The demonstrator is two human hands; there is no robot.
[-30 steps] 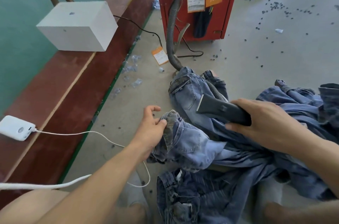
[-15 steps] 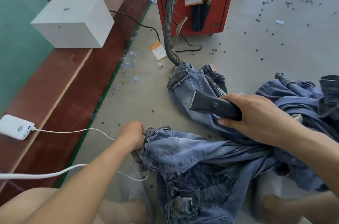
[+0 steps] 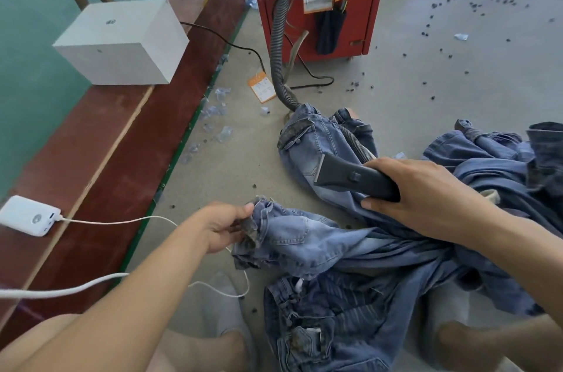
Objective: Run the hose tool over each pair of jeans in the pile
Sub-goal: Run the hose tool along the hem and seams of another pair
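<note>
On the floor point(image 3: 396, 91) hands still grip: left point(image 3: 224, 227) jeans point(image 3: 292, 237), right point(image 3: 423, 191) hose tool point(image 3: 350, 175)

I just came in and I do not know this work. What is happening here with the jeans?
A person sits on the floor among a pile of jeans. The right hand grips a dark hose tool, whose ribbed hose runs to a red machine. The left hand pinches the waistband of a light blue pair. The nozzle is not on that pair.
</note>
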